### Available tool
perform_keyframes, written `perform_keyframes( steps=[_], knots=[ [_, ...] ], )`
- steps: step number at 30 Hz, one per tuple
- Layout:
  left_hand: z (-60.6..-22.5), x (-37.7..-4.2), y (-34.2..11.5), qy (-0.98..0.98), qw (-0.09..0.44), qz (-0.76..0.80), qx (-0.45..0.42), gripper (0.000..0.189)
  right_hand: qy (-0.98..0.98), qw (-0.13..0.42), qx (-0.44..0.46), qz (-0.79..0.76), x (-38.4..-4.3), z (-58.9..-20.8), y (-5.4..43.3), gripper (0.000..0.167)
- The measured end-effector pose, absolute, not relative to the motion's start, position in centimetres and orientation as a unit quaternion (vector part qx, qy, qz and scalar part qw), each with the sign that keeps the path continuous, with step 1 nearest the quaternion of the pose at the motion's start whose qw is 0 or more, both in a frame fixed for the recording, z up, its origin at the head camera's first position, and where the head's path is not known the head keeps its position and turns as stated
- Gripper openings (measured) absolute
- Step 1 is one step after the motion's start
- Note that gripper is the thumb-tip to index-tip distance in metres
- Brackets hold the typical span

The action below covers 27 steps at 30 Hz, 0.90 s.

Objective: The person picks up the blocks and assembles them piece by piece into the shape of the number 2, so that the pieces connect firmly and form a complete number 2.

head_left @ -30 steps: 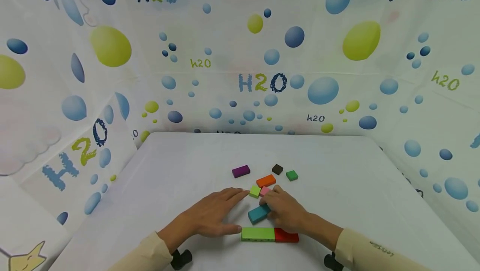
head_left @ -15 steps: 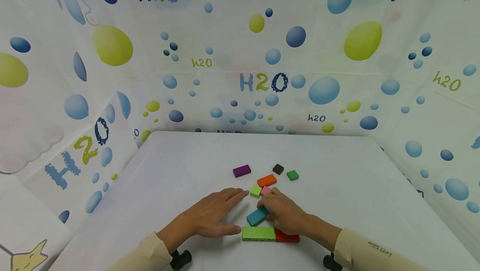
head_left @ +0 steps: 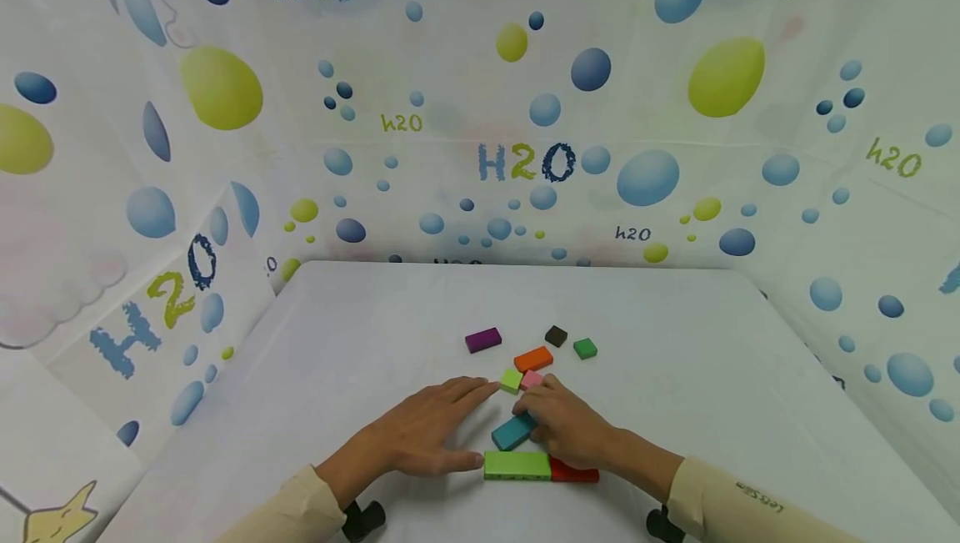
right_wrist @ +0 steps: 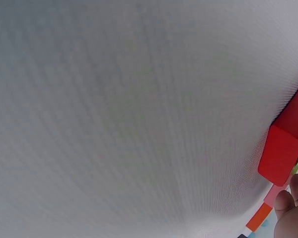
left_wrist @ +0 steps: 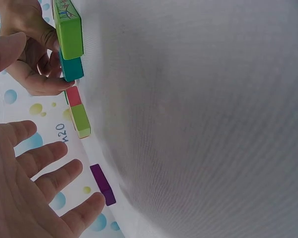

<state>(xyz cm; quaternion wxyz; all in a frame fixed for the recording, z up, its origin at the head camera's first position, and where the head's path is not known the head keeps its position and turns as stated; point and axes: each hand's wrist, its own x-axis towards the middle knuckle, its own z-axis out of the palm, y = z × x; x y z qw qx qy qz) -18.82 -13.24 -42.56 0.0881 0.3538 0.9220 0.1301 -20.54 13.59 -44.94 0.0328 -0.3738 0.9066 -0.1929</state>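
My right hand (head_left: 566, 419) pinches the right end of a teal block (head_left: 512, 433) between thumb and fingers; the left wrist view shows that grip on the teal block (left_wrist: 72, 68) too. Just nearer to me lies a long lime green block (head_left: 516, 466), end to end with a red block (head_left: 576, 471) partly under my right hand. My left hand (head_left: 423, 426) is held flat with its fingers spread, holding nothing. Its thumb tip is by the green block's left end, its fingertips by a small lime block (head_left: 511, 381). A pink block (head_left: 532, 379) sits beyond my right fingers.
Farther back on the white table (head_left: 360, 318) are an orange block (head_left: 533, 359), a purple block (head_left: 483, 340), a dark brown cube (head_left: 556, 336) and a green block (head_left: 585, 349). A bubble-printed curtain (head_left: 450, 93) surrounds the table's back and sides.
The teal block has turned slightly and shifted a little left in my right hand's grip. My left hand has stayed in place, as have the other blocks.
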Motion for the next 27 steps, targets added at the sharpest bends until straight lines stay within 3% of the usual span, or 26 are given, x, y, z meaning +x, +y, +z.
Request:
perform_keyframes(
  steps=[18, 27],
  knots=[
    [-42.4, -18.8, -13.1, 0.92, 0.087, 0.129, 0.361, 0.085, 0.902, 0.03, -0.373, -0.216, -20.5, -44.7, 14.1, 0.038],
    [-42.2, -19.0, -12.5, 0.919, 0.081, 0.127, 0.365, 0.084, 0.904, 0.022, -0.366, -0.219, -21.2, -44.7, 14.6, 0.06]
  ],
)
